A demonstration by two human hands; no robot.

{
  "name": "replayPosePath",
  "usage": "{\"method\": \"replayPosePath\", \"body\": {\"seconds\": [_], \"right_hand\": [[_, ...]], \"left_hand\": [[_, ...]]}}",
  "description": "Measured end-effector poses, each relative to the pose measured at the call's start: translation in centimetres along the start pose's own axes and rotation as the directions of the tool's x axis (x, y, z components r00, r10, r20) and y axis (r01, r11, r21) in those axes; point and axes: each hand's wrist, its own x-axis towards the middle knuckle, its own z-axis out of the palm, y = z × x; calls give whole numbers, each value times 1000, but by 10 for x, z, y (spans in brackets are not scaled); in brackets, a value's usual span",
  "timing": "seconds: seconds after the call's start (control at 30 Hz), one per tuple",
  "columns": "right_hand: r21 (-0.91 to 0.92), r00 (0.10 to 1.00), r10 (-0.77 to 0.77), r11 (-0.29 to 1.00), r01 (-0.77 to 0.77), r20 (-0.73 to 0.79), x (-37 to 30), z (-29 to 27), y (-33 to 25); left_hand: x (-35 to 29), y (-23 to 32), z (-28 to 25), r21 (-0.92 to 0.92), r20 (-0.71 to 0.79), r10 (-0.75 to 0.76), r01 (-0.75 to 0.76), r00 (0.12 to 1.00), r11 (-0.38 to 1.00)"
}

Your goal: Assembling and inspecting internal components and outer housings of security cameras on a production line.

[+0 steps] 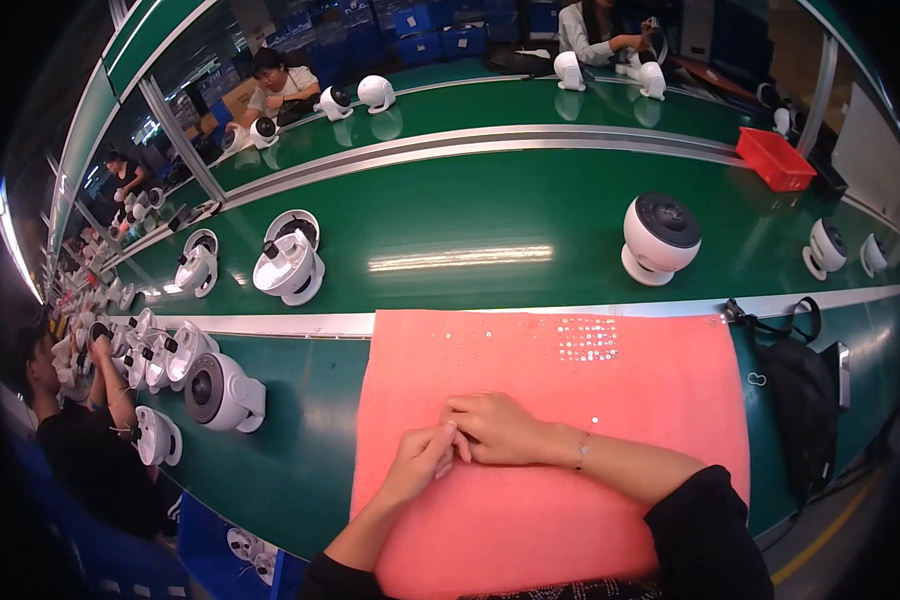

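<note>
My left hand (423,462) and my right hand (496,427) meet over a pink cloth (550,520). Their fingers are curled and touch one another; whether anything small lies between them is hidden. Above the right hand, small shiny round pieces (588,340) lie in rows at the cloth's far side. A few more are scattered to their left, and a single white piece (595,420) lies near my right wrist. To the left of the cloth stands a white fan-like unit with a dark round front (224,392).
On the green conveyor belt (450,215) stand a closed round white unit (660,238) and opened white housings (290,258). A black bag (798,400) lies right of the cloth. A red bin (775,160) sits at far right. A co-worker (95,430) handles units at left; others work across the belt.
</note>
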Motion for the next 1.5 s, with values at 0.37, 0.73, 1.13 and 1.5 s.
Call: {"method": "replayPosePath", "body": {"seconds": [0.37, 0.73, 1.13, 1.5], "right_hand": [[4, 1000, 11, 1000, -11, 14, 0, -1, 2], [-39, 994, 104, 994, -102, 30, 2, -3, -1], [-62, 996, 64, 996, -61, 56, 8, -1, -14], [34, 983, 148, 989, -145, -113, 11, -35, -7]], "left_hand": [[1, -1, 1, 26, -9, -10, 10, 1000, 1000], [29, 7, -24, -88, -207, -123, 106, 971, 990], [171, 14, -187, -389, -856, -5, -637, 517, 666], [79, 62, -146, -347, -678, 100, -438, 728, 829]]}}
